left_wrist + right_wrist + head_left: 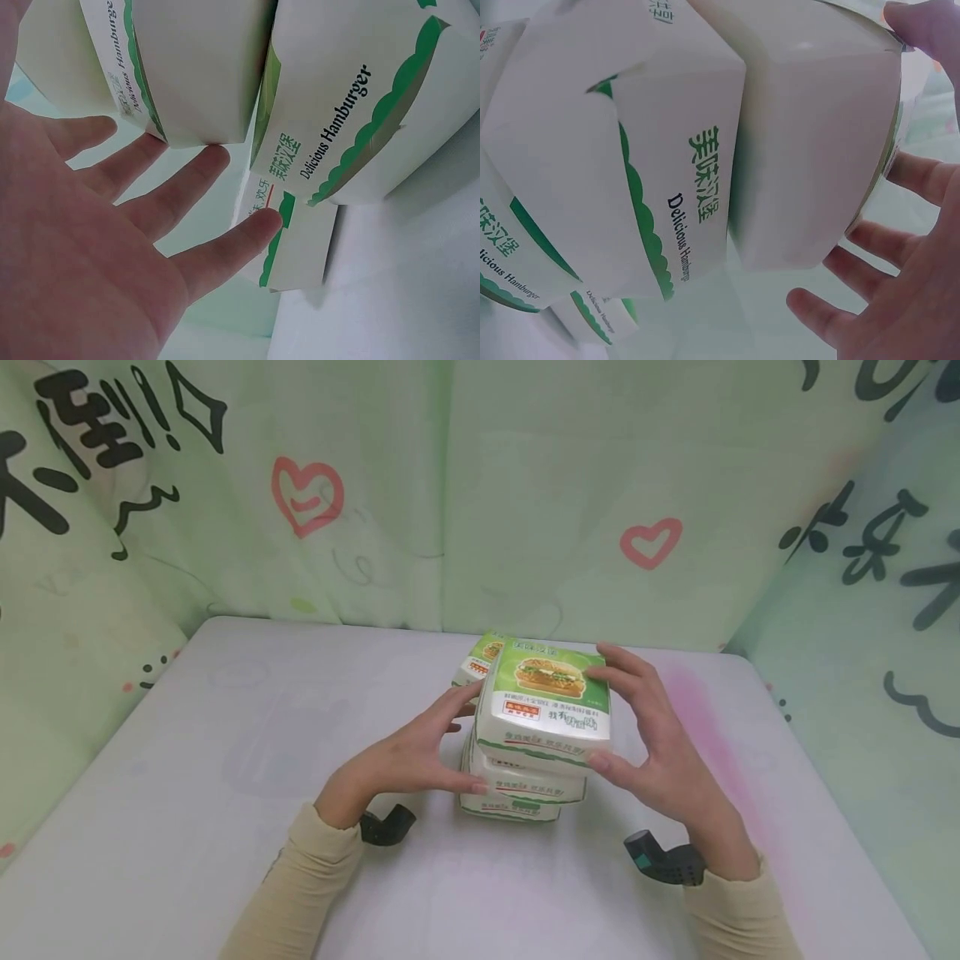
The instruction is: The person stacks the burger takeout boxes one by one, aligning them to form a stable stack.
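Note:
A green and white hamburger box (552,693) lies on top of a stack, burger picture upward. Below it are a second box (525,785) and a bottom box (510,810), both set slightly left. My left hand (408,760) is at the stack's left side, thumb in front of the second box; in the left wrist view its fingers (202,184) stretch out straight, tips at the box edges. On the other side my right hand (660,743) spreads along the top box, thumb at its front corner. In the right wrist view the upper fingers (922,176) touch the lid edge.
Behind the stack to the left stands another hamburger box (476,660), partly hidden. The white table (225,793) ends at a green curtain (525,527) with drawn hearts and black writing. Each wrist wears a black camera (663,860).

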`<action>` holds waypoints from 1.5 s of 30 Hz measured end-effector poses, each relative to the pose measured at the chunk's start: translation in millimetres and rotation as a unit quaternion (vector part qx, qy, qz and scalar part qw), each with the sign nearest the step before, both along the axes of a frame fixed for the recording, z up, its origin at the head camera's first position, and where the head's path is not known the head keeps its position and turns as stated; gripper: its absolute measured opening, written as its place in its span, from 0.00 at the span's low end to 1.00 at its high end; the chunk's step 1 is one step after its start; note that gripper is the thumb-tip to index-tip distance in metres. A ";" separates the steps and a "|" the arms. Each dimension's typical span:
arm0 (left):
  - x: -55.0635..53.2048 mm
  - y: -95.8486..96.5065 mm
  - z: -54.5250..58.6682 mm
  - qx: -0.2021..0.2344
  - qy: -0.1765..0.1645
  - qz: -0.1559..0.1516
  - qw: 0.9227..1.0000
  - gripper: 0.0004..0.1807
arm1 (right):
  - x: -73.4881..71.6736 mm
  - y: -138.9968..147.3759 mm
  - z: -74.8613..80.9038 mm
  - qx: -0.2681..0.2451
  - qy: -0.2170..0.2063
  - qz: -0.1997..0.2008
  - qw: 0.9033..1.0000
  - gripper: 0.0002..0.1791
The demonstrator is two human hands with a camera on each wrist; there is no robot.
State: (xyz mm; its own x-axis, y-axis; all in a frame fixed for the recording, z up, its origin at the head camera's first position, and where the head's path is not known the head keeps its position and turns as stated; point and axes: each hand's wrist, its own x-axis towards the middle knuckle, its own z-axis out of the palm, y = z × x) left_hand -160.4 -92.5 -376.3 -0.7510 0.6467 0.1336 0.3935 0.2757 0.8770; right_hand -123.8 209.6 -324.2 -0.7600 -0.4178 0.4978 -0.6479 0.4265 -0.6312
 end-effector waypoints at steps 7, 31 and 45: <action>1.1 0.8 1.7 0.005 -0.005 -0.006 1.000 0.62 | 1.2 2.8 1.5 -0.002 -0.009 0.006 1.000 0.45; 3.0 4.6 6.1 0.014 0.008 -0.010 1.000 0.67 | -8.1 22.8 -2.2 -0.193 -0.030 0.085 0.977 0.34; 3.1 2.7 3.0 -0.003 -0.008 -0.013 1.000 0.62 | -13.2 32.6 -2.6 -0.244 -0.114 -0.028 0.963 0.26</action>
State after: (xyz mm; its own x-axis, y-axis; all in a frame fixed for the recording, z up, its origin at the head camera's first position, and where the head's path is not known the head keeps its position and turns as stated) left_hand -157.3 -89.9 -373.3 -0.7364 0.6662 0.1179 0.3862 0.2708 0.8818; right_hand -137.0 242.2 -326.9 -0.8870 -0.1312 0.4427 -0.4540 0.0729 -0.8880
